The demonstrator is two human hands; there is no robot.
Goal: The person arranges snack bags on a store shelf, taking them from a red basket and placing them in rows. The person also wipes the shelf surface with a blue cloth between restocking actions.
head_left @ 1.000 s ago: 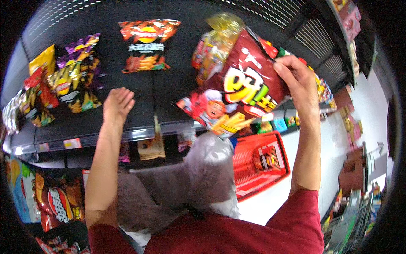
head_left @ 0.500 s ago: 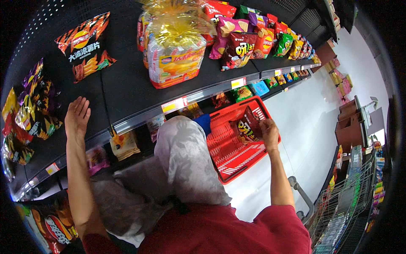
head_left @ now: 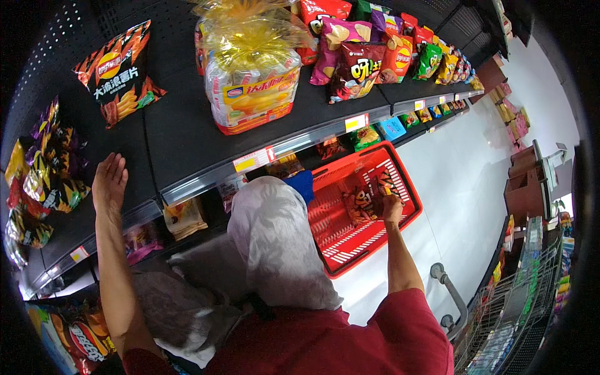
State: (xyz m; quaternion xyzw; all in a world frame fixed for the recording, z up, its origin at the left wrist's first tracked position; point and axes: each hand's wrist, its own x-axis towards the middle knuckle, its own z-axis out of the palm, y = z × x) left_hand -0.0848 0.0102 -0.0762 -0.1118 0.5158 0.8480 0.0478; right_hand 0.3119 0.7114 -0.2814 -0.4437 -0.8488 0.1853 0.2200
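Note:
My left hand [head_left: 110, 182] rests open on the black shelf [head_left: 178, 134], fingers stretched out, holding nothing. In front of it stands a black and orange bag of chips [head_left: 117, 72]; to its left lie several dark, shiny snack bags [head_left: 53, 178]. My right hand [head_left: 392, 209] reaches into the red shopping basket [head_left: 334, 259], closed on the edge of a dark red snack bag [head_left: 381, 185]. Beside that bag, against the basket's floor, a dark red snack packet [head_left: 359, 205] shows. The held bag's lower part is blurred.
A large clear pack of pastries [head_left: 253, 94] with a gold tie stands on the shelf. Beyond it are several chip bags [head_left: 356, 69]. My knee [head_left: 269, 219] is beside the basket. A grey metal rail [head_left: 451, 290] and a wire rack [head_left: 506, 306] stand to the right.
My right hand has lowered the dark red snack bag deeper into the basket, and the bag has turned. My left hand stays at the shelf. The view has shifted slightly.

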